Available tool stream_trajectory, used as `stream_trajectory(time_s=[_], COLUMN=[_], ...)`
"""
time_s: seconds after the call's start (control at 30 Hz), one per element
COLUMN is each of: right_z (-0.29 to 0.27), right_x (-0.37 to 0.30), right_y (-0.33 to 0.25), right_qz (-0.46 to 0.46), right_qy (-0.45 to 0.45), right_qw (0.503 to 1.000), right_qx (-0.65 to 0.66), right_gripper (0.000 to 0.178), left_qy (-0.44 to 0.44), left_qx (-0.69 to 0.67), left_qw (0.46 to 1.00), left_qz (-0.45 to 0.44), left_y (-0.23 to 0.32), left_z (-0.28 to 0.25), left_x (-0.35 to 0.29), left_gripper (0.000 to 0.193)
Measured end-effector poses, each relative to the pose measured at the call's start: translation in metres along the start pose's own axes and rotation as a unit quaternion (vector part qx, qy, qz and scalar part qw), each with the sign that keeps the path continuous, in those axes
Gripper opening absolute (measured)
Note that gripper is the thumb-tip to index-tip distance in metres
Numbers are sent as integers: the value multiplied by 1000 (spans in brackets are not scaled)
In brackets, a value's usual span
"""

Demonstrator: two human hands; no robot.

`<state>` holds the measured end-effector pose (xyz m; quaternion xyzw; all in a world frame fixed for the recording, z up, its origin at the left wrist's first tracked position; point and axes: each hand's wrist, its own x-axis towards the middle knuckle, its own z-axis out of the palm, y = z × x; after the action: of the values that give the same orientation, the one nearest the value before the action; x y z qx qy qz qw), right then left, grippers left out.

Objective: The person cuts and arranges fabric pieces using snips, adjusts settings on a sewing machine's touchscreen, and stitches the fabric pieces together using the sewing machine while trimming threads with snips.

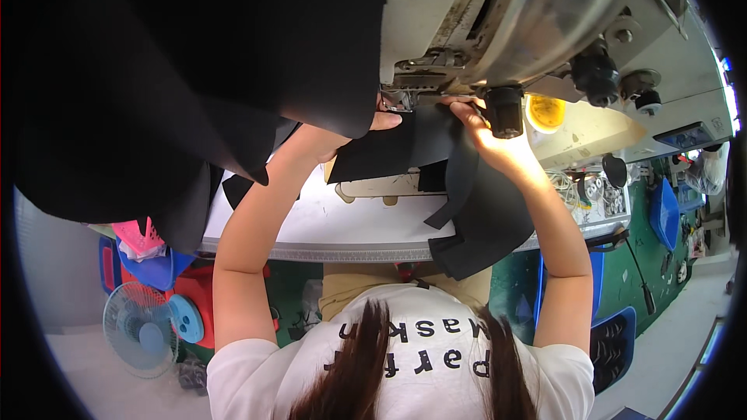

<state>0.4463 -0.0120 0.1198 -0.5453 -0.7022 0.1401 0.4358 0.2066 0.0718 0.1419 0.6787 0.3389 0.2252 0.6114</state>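
Note:
A sewing machine [556,15] stands over the table, its presser foot [400,101] low over black fabric [381,152]. Close to the left of the foot is my left hand [331,142], its thumb pressed along the cloth and its other fingers largely hidden under a large black sheet [264,39]. To the right of the foot, my right hand [492,144] pinches the cloth's edge between thumb and fingers beside a black knob. From there, dark strips [490,222] hang over the table's front edge.
A ruler strip [350,252] runs along the table's front edge. A yellow round dish [546,113] sits behind my right hand. Bobbins [603,193] and tangled thread lie at the right. A fan [142,330], a red stool and blue bins [612,346] stand lower down.

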Motion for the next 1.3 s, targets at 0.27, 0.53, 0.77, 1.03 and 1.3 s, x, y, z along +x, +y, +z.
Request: stream_trajectory(time_s=[0.27,0.53,0.77,1.03,1.3], right_z=[9,10,7,6,10], right_x=[0,-2,0,3,3], right_y=[5,4,-4,-5,8], right_qz=[61,54,77,68,48], right_qy=[48,63,62,61,72], right_qw=[997,996,995,996,996], right_qx=[26,13,24,-12,-26], right_gripper=[15,16,15,9,9], left_qy=[48,50,56,44,52], left_qx=[-72,-136,-147,-136,-59], left_qw=[996,989,987,990,997], left_qz=[-6,0,-19,-2,-13], left_y=[-5,-9,-1,-7,1], left_z=[3,3,7,3,2], left_x=[-1,0,-2,1,4], left_gripper=[11,9,8,12,21])
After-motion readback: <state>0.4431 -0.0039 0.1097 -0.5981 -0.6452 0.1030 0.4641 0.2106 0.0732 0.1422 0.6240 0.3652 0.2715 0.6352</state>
